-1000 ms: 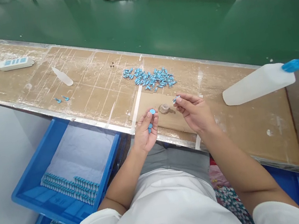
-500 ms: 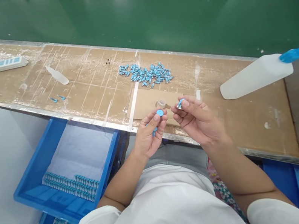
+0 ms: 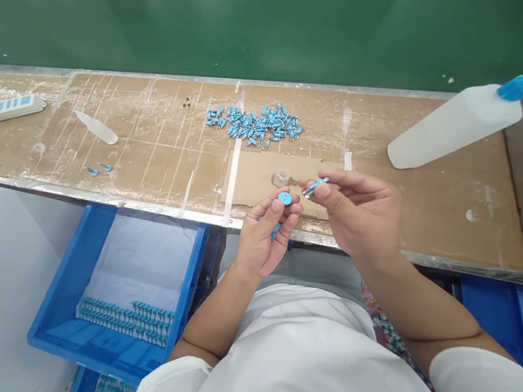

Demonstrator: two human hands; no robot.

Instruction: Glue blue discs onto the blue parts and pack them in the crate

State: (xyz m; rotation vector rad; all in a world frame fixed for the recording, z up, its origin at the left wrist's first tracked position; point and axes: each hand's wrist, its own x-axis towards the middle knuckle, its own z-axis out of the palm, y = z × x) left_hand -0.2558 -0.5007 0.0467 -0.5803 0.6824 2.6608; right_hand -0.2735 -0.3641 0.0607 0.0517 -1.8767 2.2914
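My left hand (image 3: 265,235) is closed, pinching a small round blue cap (image 3: 284,198) between thumb and forefinger, with more blue pieces tucked in the palm. My right hand (image 3: 359,210) is closed on a thin blue pin-like part (image 3: 315,186), its tip pointing at the cap and almost touching it. Both hands hover over the near edge of the cardboard-covered bench (image 3: 159,153). A small clear cup (image 3: 281,177) stands just beyond my fingers. A pile of loose blue parts (image 3: 257,126) lies further back.
A white squeeze bottle (image 3: 450,124) with a blue nozzle lies at the right. A power strip (image 3: 11,107) and a clear dropper tip (image 3: 97,126) lie at the left. Blue trays (image 3: 70,281) with rows of finished parts sit below left. A green conveyor belt (image 3: 314,33) runs behind.
Both hands have come back toward the bench's near edge and closer together. The right hand's blue part now points at the cap held in the left.
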